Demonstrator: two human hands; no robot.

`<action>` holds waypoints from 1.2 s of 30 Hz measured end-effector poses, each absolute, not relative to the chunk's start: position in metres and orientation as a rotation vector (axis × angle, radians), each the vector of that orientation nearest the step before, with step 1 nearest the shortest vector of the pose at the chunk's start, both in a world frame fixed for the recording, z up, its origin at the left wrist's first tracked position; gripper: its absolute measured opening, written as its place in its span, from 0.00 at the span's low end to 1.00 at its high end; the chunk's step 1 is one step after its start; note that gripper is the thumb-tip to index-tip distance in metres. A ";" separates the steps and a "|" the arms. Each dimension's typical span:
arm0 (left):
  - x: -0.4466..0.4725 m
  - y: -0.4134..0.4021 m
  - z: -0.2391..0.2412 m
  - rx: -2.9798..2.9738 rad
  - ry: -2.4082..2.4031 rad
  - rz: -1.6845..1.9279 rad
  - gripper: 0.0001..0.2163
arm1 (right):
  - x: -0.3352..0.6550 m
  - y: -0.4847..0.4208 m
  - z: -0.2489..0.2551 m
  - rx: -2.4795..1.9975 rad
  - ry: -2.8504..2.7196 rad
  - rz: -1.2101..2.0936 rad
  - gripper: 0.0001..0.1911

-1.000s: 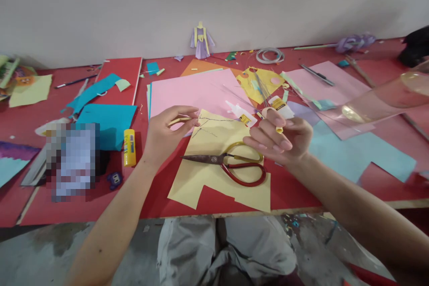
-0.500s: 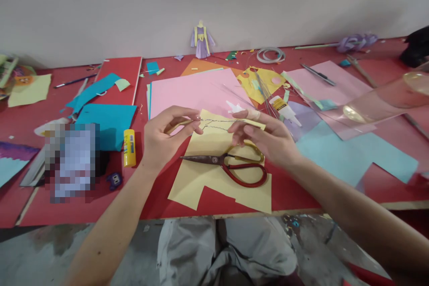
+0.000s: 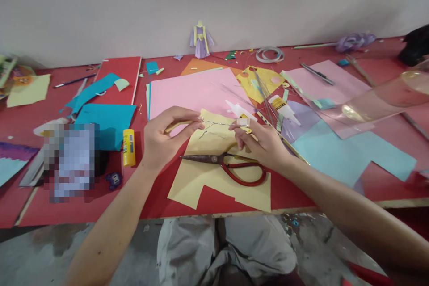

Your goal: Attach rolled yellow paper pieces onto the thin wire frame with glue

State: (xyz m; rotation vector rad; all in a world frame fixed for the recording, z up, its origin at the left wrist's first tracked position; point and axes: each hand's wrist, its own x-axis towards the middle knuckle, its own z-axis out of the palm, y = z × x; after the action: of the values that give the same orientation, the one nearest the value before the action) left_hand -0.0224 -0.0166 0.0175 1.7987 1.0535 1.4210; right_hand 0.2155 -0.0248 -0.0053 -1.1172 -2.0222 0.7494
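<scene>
A thin dark wire (image 3: 216, 123), twisted and with a loose branch hanging down on its left part, is stretched between my hands. My left hand (image 3: 164, 136) pinches its left end between thumb and fingertips. The other end is gripped by the fingertips of my right hand (image 3: 263, 143), which has a whitish wrap round one finger. Below the wire lie scissors (image 3: 214, 159) with red and yellowish handles, blades pointing left. They rest on a cut sheet of pale yellow paper (image 3: 191, 187). My right hand partly covers the upper scissor handle.
A yellow glue stick (image 3: 129, 148) stands left of my left arm. Beyond my hands are pink paper (image 3: 191, 89), glue bottles (image 3: 284, 109) and a coil of clear tubing (image 3: 270, 55). A paper dress figure (image 3: 201, 41) leans on the wall. Blue paper (image 3: 351, 152) lies right.
My right hand has moved slightly left, and its fingers have closed more tightly. The right part of the wire, two spread strands before, now runs as one line. A striped pencil shows behind my right hand.
</scene>
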 end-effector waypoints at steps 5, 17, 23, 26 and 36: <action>-0.022 -0.018 0.019 1.848 1.032 1.399 0.07 | 0.218 -0.025 -0.012 -1.100 -1.910 0.976 0.10; -0.019 -0.018 0.022 1.860 1.176 1.261 0.05 | 0.214 -0.014 -0.008 -1.025 -1.475 1.014 0.12; -0.018 -0.018 0.021 1.834 1.177 1.254 0.05 | 0.216 -0.012 0.000 -0.852 -1.046 1.483 0.15; -0.016 -0.018 0.019 1.832 1.182 1.237 0.05 | 0.216 -0.012 0.000 -0.854 -0.905 1.636 0.12; -0.014 -0.019 0.014 1.890 1.196 1.236 0.05 | 0.217 -0.010 0.000 -0.908 -0.827 1.693 0.09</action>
State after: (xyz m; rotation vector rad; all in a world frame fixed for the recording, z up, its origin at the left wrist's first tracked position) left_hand -0.0142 -0.0192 0.0142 1.8902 1.1963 1.2362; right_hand 0.2173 -0.0103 -0.0001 -0.9076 -0.8274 1.6932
